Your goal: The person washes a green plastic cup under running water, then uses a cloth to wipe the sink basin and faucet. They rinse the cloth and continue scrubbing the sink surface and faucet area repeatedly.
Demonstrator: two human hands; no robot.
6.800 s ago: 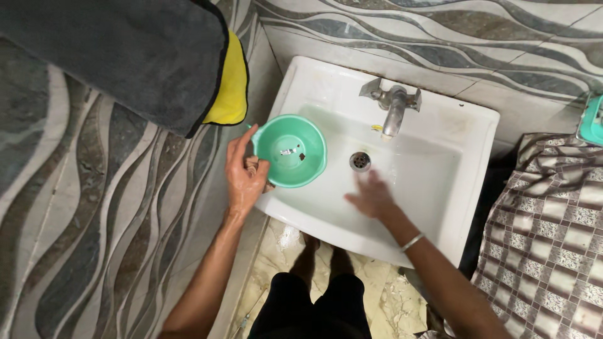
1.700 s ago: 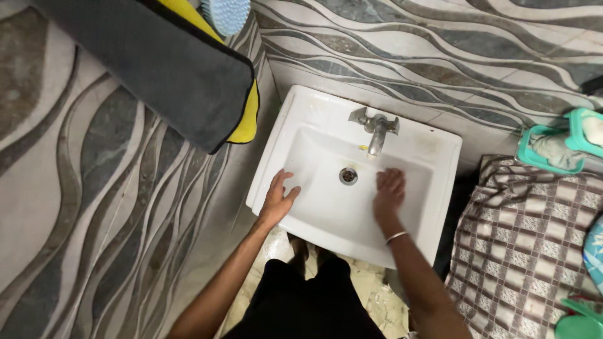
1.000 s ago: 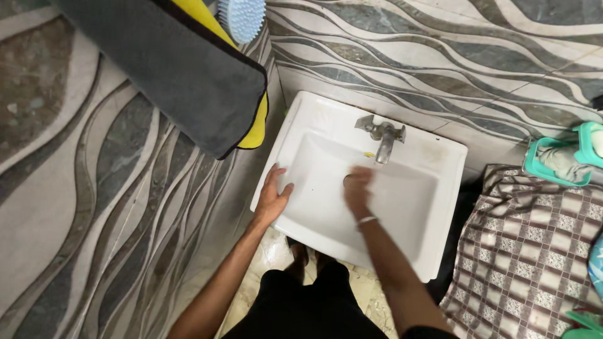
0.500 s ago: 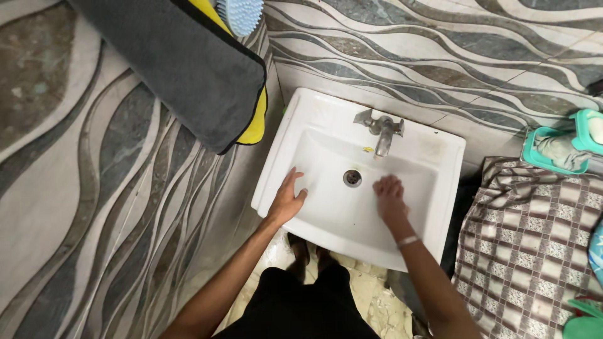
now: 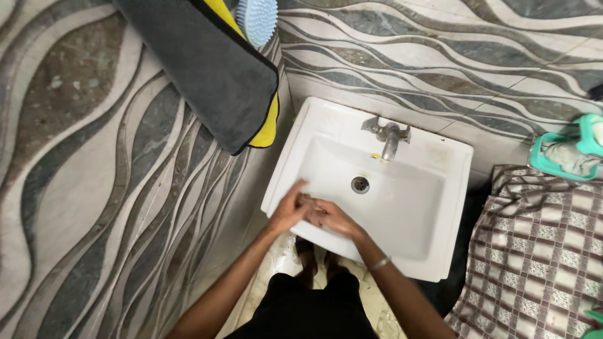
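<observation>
Both hands are now meeting at the near-left inner wall of the white sink (image 5: 440, 163), right hand (image 5: 331, 216) pressing fingertips against the left hand (image 5: 288, 210), neither gripping anything; best keeping strokes firm and overlapping toward the drain (image 5: 360, 184)

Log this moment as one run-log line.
left hand and right hand: together, touching, over front-left of white sink | tap: no water visible | drain: uncovered | grey towel: hanging at left

White sink (image 5: 440, 169), grey-and-yellow towel (image 5: 207, 69), brown checked cloth (image 5: 540, 251), grey wave-patterned tiles (image 5: 81, 188).
</observation>
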